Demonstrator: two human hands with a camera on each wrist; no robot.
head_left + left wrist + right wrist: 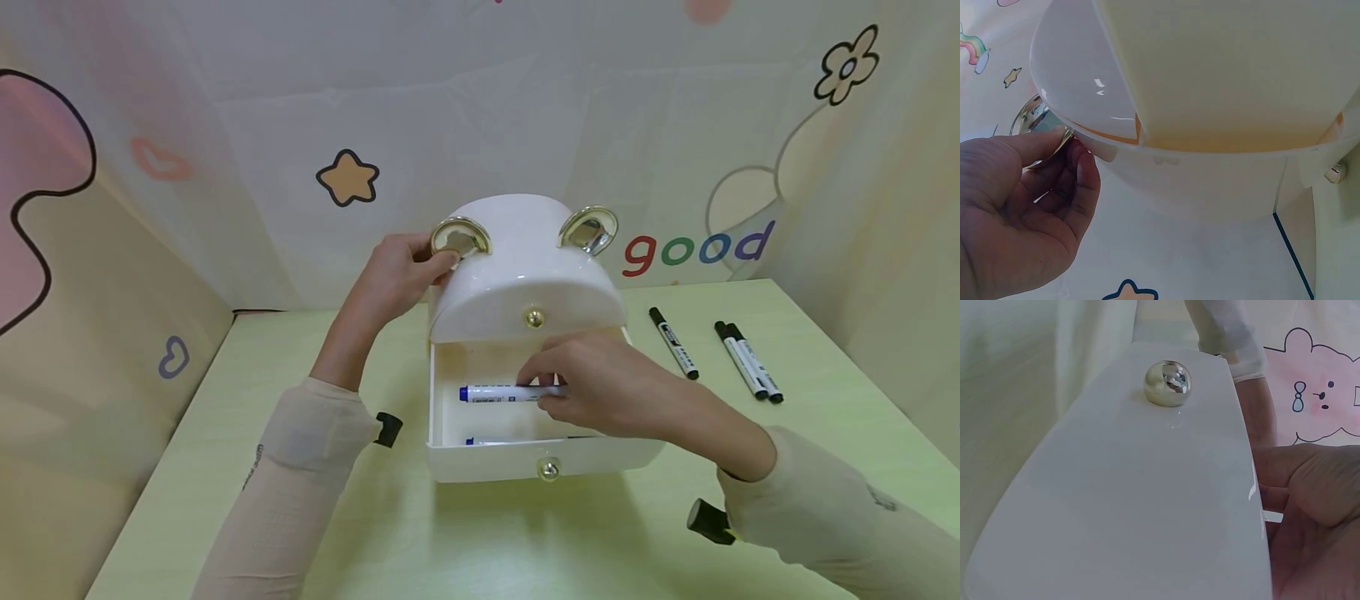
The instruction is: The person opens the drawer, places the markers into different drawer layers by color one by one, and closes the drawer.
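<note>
A white storage box [517,275] with two gold ears stands on the table, its lower drawer [480,462] pulled out. My left hand [397,275] pinches the left gold ear [462,237] between thumb and fingers; the left wrist view shows this grip up close. With my right hand [600,383] I hold a white marker [491,393] with a blue end, level over the open drawer. Another blue-ended marker [510,441] lies inside along the drawer's front wall, partly hidden. In the right wrist view the drawer front [1129,487] covers the fingertips.
Right of the box lies a black-capped marker [673,343], with a pair of similar markers [748,362] side by side further right. Gold knobs stick out from the upper front [534,317] and the drawer. A printed curtain [262,108] hangs behind the table.
</note>
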